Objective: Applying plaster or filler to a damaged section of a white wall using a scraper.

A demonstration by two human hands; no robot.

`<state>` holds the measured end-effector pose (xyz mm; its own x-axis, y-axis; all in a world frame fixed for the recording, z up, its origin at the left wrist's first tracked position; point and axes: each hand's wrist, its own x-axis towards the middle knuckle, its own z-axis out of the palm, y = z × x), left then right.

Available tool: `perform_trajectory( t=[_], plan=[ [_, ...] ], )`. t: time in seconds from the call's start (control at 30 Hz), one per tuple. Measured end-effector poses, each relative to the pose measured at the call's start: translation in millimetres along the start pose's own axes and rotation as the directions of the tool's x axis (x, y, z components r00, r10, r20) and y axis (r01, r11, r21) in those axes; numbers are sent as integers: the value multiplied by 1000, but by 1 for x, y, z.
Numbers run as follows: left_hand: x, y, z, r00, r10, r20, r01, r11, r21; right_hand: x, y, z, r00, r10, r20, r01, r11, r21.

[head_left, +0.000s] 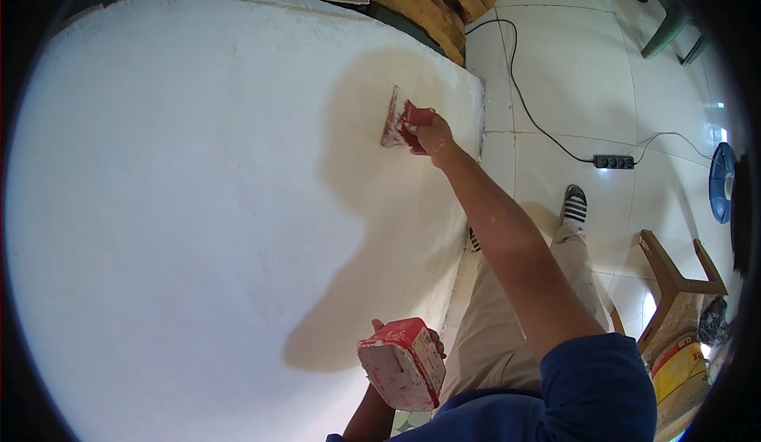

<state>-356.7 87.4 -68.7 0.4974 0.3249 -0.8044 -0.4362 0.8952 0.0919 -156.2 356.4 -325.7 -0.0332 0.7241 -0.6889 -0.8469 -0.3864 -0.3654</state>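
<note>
Head view showed the right hand closed around a red scraper apparently against the wall, the left hand gripping a red tub; white coverage looked widespread, though what remained was unclear.

A red hand spreader, its broad blade streaked with whitish paste, is lying close against a large white surface, near that surface's right edge. At lower centre, a boxy red tub is tilting, showing a whitish, paste-smeared end; pale smears are marking its sides.
</note>
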Motion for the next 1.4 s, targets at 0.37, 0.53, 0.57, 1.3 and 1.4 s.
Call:
perform_trajectory(
  t=[0.37,0.53,0.57,1.3,1.4],
  plan=[
    [-4,10,-4,999,-47,0,47,999,20,-52,-44,-57,968,-223,112,163,905,393],
    [-2,14,-4,994,-103,34,100,992,71,-52,-47,-20,958,-254,135,208,936,284],
    [-2,14,-4,995,-102,13,101,993,67,-47,-41,-24,958,-256,128,211,934,289],
    [-13,21,-14,994,-108,-19,109,988,105,-105,-4,-32,666,-683,301,746,620,-244],
    [-9,20,-16,993,-113,28,109,985,133,-96,-17,-41,652,-727,214,756,604,-251]
  ],
)
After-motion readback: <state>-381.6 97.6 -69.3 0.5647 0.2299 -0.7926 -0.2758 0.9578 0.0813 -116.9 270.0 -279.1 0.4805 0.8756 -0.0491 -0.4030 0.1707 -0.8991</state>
